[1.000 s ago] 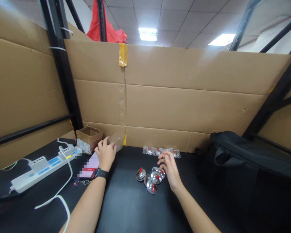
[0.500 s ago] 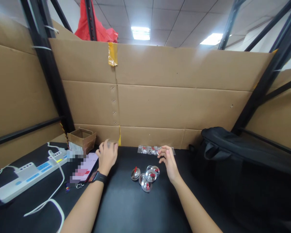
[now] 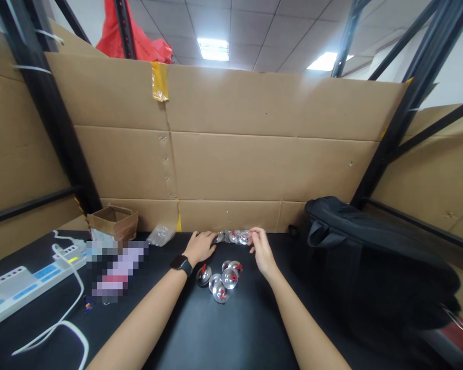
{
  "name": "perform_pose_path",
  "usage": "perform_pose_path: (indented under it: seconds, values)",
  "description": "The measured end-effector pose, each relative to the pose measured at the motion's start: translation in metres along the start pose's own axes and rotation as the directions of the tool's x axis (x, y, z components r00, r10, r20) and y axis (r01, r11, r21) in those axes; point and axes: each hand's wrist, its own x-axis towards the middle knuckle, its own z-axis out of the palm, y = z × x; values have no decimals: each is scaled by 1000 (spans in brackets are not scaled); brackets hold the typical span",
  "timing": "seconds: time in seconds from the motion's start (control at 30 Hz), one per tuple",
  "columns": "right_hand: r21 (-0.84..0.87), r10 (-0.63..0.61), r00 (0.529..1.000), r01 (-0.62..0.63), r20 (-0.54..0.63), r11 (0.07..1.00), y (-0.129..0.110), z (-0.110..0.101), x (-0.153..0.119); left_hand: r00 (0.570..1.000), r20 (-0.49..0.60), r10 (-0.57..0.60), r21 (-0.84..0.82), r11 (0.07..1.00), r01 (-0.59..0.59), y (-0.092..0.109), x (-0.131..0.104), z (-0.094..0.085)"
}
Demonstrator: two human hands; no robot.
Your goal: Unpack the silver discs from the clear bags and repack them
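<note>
A row of shiny round pieces in clear plastic [image 3: 233, 237] lies at the back of the black table, against the cardboard. My left hand [image 3: 200, 247], with a black watch on its wrist, touches the row's left end. At the right end, the fingertips of my right hand [image 3: 260, 247] are closed on the plastic. Nearer to me lies a loose group of silver discs with red marks [image 3: 230, 278]. Just left of that group sits another silver disc with a red piece on top [image 3: 203, 275].
Crumpled clear plastic [image 3: 161, 236] lies left of my left hand, beside an open cardboard box [image 3: 118, 222]. Farther left are a blurred-out phone [image 3: 119, 272] and a white power strip [image 3: 34, 282] with cables. A large black bag [image 3: 370, 272] stands at the right.
My left hand has moved right, from beside the phone to the plastic row, and crumpled plastic now shows where it was. My right hand has closed on the row. The view has shifted slightly.
</note>
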Motion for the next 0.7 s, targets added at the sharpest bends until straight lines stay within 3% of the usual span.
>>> perform_pose_path:
  seconds: [0.13,0.27,0.37,0.43,0.57,0.7]
  values:
    - [-55,-15,999,16,31,998,-5,0,-2,995,-55,-78,-46,996,75,-13,-18,-5]
    - [-150,-77,989,96,129,984,-13,7,-10,978,-97,-183,-357,924,137,-16,-26,-15]
    - [-178,-84,972,125,221,976,-17,17,-20,970,-90,-227,-634,764,120,-2,-30,-24]
    - [-150,-60,969,98,240,984,-20,26,-26,969,-96,-226,-735,673,84,13,-35,-29]
    - [-66,-7,977,21,215,998,-24,40,-36,938,-204,-279,-722,690,48,42,-50,-36]
    - [-31,-6,985,11,170,999,-21,44,-38,916,-246,-318,-758,651,22,53,-56,-37]
